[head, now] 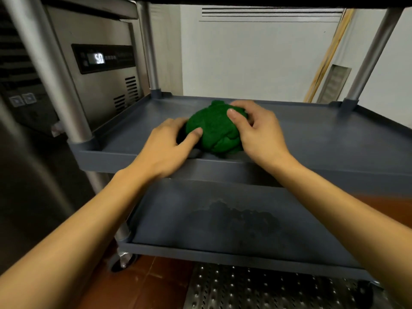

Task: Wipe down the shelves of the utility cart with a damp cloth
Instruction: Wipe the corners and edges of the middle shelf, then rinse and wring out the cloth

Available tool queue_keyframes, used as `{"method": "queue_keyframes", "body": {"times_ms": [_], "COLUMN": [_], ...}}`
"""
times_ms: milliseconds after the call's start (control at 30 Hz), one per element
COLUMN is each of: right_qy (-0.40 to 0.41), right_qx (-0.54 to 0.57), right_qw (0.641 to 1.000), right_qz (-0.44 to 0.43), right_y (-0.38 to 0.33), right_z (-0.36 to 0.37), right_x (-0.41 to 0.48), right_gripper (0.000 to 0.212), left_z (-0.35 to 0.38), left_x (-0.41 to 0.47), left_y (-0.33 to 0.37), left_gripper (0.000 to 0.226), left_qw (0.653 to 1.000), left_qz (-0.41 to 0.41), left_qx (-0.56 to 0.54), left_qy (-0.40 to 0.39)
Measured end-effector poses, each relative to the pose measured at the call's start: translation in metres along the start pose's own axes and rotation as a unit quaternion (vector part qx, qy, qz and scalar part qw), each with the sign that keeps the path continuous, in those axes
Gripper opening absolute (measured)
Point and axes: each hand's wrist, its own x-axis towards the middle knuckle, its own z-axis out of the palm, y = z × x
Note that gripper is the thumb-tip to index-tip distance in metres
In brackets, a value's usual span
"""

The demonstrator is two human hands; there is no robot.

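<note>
The utility cart (pixel 55 70) fills most of the view, with grey plastic shelves carried on four metal corner posts. A stainless appliance (pixel 100 94) stands close against its left side, with a lit display (pixel 99 58). Behind the cart is a pale wall (pixel 256 59), and wooden sticks (pixel 327 56) lean there near the far right post.

The middle shelf (pixel 323 134) has a low raised lip on all sides. Its surface lies bare to the right of the hands and behind them as far as the back lip, while the dark underside of the top shelf (pixel 223 0) closes it in from above. The lower shelf (pixel 178 219) has the same kind of lip and shows a darker damp patch (pixel 234 217) near its middle. Below it are red floor tiles (pixel 156 286), a perforated metal grate (pixel 267 288) and a caster (pixel 121 262) at the near left corner.

The right hand (pixel 256 132) grasps the green cloth (pixel 214 130), with its thumb on top and its fingers curled over the far right side. The left hand (pixel 167 146) grips the cloth's left side and presses its thumb into the front. The cloth is bunched into a ball and rests on the middle shelf, left of centre and just behind the front lip.
</note>
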Motion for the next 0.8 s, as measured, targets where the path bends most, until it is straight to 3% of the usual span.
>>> {"method": "queue_keyframes", "body": {"times_ms": [133,200,367,500,633,800], "right_qy": [0.012,-0.021,-0.106,-0.164,-0.229,-0.265], "right_qx": [0.205,0.285,0.444,0.431,0.284,0.315], "right_qw": [0.978,0.957,0.879,0.871,0.921,0.896], "right_qz": [0.029,0.054,0.137,0.172,0.134,0.163], "right_y": [-0.044,-0.064,-0.097,-0.121,-0.160,-0.251], "right_z": [0.010,0.017,0.045,0.076,0.078,0.042], "right_x": [0.001,0.001,-0.004,-0.009,-0.012,-0.003], "right_gripper": [0.010,0.017,0.032,0.034,0.027,0.041], "left_z": [-0.013,-0.020,-0.045,-0.078,-0.126,-0.196], "left_x": [-0.008,-0.011,-0.033,-0.056,-0.073,-0.080], "left_y": [0.012,0.019,0.031,0.042,0.062,0.122], "left_gripper": [0.063,0.076,0.066,0.063,0.075,0.071], "left_qw": [0.972,0.926,0.825,0.733,0.626,0.559], "left_qz": [-0.066,-0.088,-0.102,-0.179,-0.271,-0.377], "left_qx": [-0.216,-0.351,-0.533,-0.623,-0.695,-0.686], "left_qy": [0.066,0.107,0.158,0.206,0.229,0.272]}}
